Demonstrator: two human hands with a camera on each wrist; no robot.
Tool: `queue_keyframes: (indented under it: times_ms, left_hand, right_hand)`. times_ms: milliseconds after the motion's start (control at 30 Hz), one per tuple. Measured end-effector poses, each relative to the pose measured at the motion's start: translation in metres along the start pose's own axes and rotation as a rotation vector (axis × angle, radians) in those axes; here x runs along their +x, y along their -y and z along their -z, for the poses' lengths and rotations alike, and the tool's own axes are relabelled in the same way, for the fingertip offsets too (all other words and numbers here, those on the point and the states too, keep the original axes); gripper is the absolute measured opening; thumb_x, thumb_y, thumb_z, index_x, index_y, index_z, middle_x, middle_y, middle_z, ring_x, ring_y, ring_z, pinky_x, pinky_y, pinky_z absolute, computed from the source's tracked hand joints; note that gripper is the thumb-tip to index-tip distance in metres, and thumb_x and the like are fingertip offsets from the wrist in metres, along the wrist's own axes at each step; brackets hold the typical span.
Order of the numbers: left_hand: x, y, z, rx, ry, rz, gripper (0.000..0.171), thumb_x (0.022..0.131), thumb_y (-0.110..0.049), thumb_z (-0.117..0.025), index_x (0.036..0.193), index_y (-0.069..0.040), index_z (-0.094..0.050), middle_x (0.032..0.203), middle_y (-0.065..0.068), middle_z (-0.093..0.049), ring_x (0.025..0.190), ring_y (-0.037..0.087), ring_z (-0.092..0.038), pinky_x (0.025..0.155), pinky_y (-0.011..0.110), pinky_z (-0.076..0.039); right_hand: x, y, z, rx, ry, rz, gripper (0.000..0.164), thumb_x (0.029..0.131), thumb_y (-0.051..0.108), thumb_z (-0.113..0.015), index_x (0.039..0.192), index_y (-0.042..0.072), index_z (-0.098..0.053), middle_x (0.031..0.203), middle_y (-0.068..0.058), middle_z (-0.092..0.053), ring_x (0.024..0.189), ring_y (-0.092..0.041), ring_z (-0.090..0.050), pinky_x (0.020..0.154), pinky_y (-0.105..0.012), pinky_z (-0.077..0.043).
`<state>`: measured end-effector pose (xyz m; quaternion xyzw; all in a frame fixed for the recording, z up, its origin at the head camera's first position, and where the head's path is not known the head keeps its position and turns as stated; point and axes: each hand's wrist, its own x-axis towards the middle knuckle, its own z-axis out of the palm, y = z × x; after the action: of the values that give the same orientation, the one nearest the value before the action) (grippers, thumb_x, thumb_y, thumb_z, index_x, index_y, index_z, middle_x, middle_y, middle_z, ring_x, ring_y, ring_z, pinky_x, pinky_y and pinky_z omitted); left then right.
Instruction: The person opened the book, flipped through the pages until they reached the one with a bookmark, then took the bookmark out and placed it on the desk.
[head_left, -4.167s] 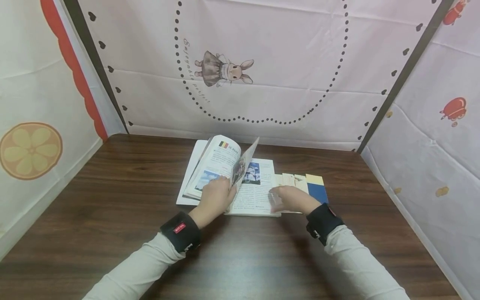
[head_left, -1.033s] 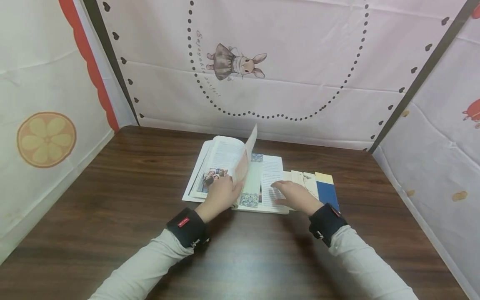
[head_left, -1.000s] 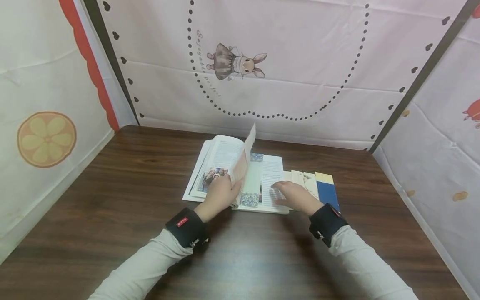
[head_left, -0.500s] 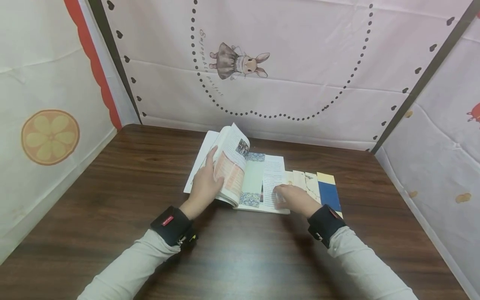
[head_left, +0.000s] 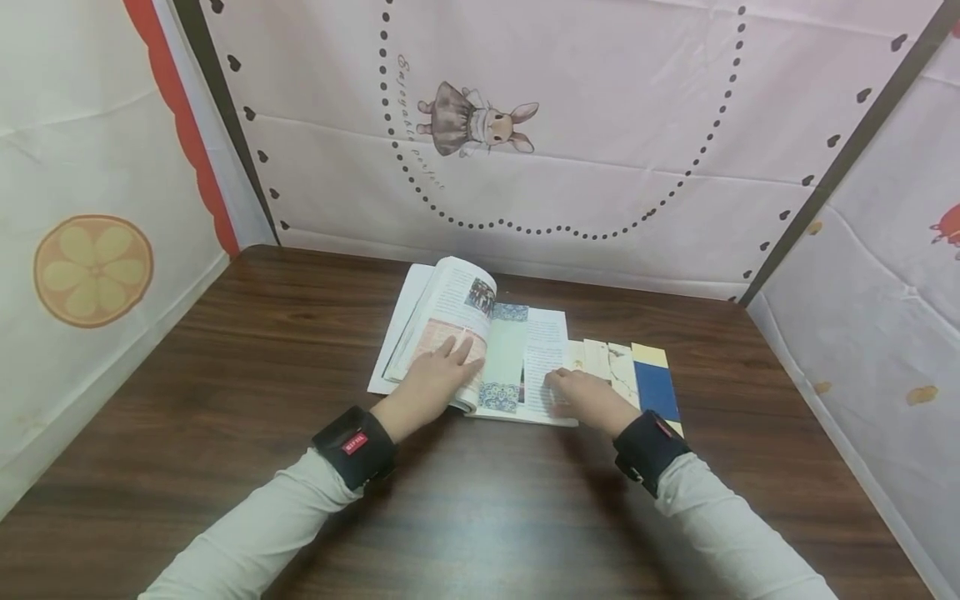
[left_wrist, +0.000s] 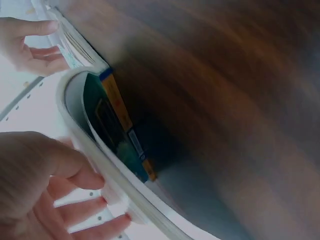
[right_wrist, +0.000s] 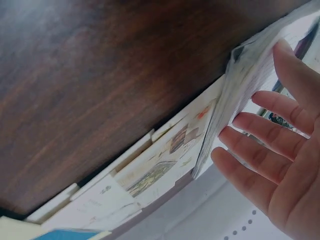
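Observation:
An open book (head_left: 546, 358) lies on the table, its left pages bowed up in a thick stack. Along its gutter, on the right page, rests a pale green bookmark (head_left: 504, 350) with blue patterned ends. My left hand (head_left: 431, 382) rests on the left page with fingers extended and spread; in the left wrist view its fingertips (left_wrist: 90, 177) are by the curved pages. Over the right page's outer edge is my right hand (head_left: 592, 396), its fingers loosely bent against the paper. The right wrist view shows those fingers (right_wrist: 260, 155) apart, pinching nothing.
Several overlapping cards or bookmarks (head_left: 622, 371) extend from the book's right side, the outermost one blue and yellow (head_left: 656, 387). A white cover or sheet (head_left: 405, 304) sticks out at the left. Printed cloth walls (head_left: 600, 100) surround the wooden table (head_left: 480, 508).
A raised page has turned over to the left, and the bookmark is in full view. My left hand swung left with it, then came back onto the page. The right hand has hardly moved.

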<state>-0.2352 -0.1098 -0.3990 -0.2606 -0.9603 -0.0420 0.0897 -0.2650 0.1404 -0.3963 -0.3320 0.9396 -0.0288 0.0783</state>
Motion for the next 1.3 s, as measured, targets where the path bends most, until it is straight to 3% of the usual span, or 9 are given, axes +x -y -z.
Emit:
queue_keyframes:
  times_ms: [67, 200, 300, 433, 567, 700, 967, 1133, 1300]
  left_hand:
    - [-0.001, 0.001, 0.0, -0.028, 0.037, 0.053, 0.039, 0.091, -0.004, -0.054, 0.13, -0.006, -0.055, 0.138, 0.019, -0.05, 0.125, 0.04, -0.049, 0.094, 0.051, -0.047]
    - [0.0, 0.005, -0.001, -0.076, 0.019, 0.115, 0.033, 0.094, -0.01, -0.052, 0.125, -0.005, -0.058, 0.132, 0.018, -0.056, 0.114, 0.038, -0.058, 0.088, 0.048, -0.051]
    - [0.0, 0.006, -0.002, -0.075, 0.039, 0.104, 0.033, 0.095, -0.011, -0.051, 0.126, -0.004, -0.057, 0.132, 0.019, -0.056, 0.114, 0.038, -0.058, 0.085, 0.049, -0.052]
    - [-0.003, 0.007, -0.003, -0.075, 0.073, 0.053, 0.038, 0.096, -0.019, -0.051, 0.13, -0.002, -0.053, 0.135, 0.02, -0.052, 0.119, 0.04, -0.053, 0.087, 0.052, -0.05]
    - [-0.006, 0.009, -0.003, -0.122, 0.126, 0.045, 0.065, 0.088, -0.045, -0.06, 0.136, -0.002, -0.048, 0.141, 0.021, -0.046, 0.127, 0.042, -0.046, 0.096, 0.053, -0.045]
    - [-0.007, 0.013, -0.002, -0.16, 0.187, 0.05, 0.087, 0.074, -0.052, -0.072, 0.14, -0.003, -0.043, 0.146, 0.02, -0.04, 0.131, 0.041, -0.041, 0.102, 0.052, -0.04]
    - [-0.004, 0.011, -0.001, -0.169, 0.217, 0.049, 0.084, 0.072, -0.033, -0.08, 0.141, -0.003, -0.041, 0.147, 0.019, -0.037, 0.133, 0.04, -0.04, 0.104, 0.051, -0.039]
    - [-0.003, 0.01, 0.0, -0.161, 0.224, 0.052, 0.084, 0.072, -0.033, -0.08, 0.14, -0.003, -0.041, 0.147, 0.02, -0.037, 0.132, 0.04, -0.04, 0.103, 0.051, -0.039]
    - [-0.005, 0.014, 0.0, -0.145, 0.215, 0.057, 0.083, 0.072, -0.034, -0.08, 0.139, -0.002, -0.043, 0.145, 0.021, -0.04, 0.131, 0.042, -0.042, 0.102, 0.052, -0.04]
  right_hand:
    - [0.004, -0.002, 0.001, 0.081, 0.012, -0.001, 0.039, 0.08, 0.011, -0.073, 0.116, 0.0, -0.06, 0.113, -0.018, -0.065, 0.101, -0.03, -0.062, 0.092, -0.042, -0.049]
    - [0.016, -0.008, 0.006, 0.295, 0.02, -0.051, 0.044, 0.081, 0.012, -0.072, 0.12, -0.002, -0.059, 0.117, -0.018, -0.063, 0.108, -0.031, -0.059, 0.095, -0.043, -0.047]
    - [0.028, -0.011, 0.012, 0.546, 0.036, -0.17, 0.046, 0.088, 0.014, -0.064, 0.126, -0.008, -0.052, 0.115, -0.023, -0.062, 0.101, -0.031, -0.064, 0.088, -0.039, -0.052]
    - [0.045, -0.015, 0.014, 0.916, 0.072, -0.364, 0.046, 0.094, 0.012, -0.054, 0.129, -0.016, -0.043, 0.106, -0.027, -0.065, 0.079, -0.019, -0.069, 0.078, -0.031, -0.056]
    - [0.06, -0.018, 0.011, 1.144, 0.09, -0.418, 0.042, 0.097, 0.009, -0.047, 0.126, -0.02, -0.042, 0.084, -0.017, -0.069, 0.066, -0.009, -0.066, 0.072, -0.026, -0.057]
    - [0.075, -0.011, 0.011, 1.149, 0.049, -0.43, 0.038, 0.096, 0.008, -0.047, 0.122, -0.02, -0.047, 0.072, -0.006, -0.065, 0.06, -0.008, -0.064, 0.067, -0.025, -0.057]
    - [0.092, -0.001, 0.004, 1.029, -0.106, -0.546, 0.032, 0.089, 0.006, -0.059, 0.113, -0.014, -0.056, 0.065, -0.002, -0.056, 0.054, -0.007, -0.057, 0.06, -0.023, -0.056]
    - [0.091, -0.007, 0.001, 1.031, -0.138, -0.555, 0.031, 0.089, 0.006, -0.06, 0.113, -0.013, -0.057, 0.069, -0.002, -0.058, 0.056, -0.007, -0.057, 0.061, -0.023, -0.055]
    - [0.077, -0.022, 0.006, 1.018, -0.177, -0.538, 0.033, 0.091, 0.008, -0.059, 0.117, -0.013, -0.056, 0.08, -0.005, -0.058, 0.063, -0.007, -0.056, 0.067, -0.023, -0.054]
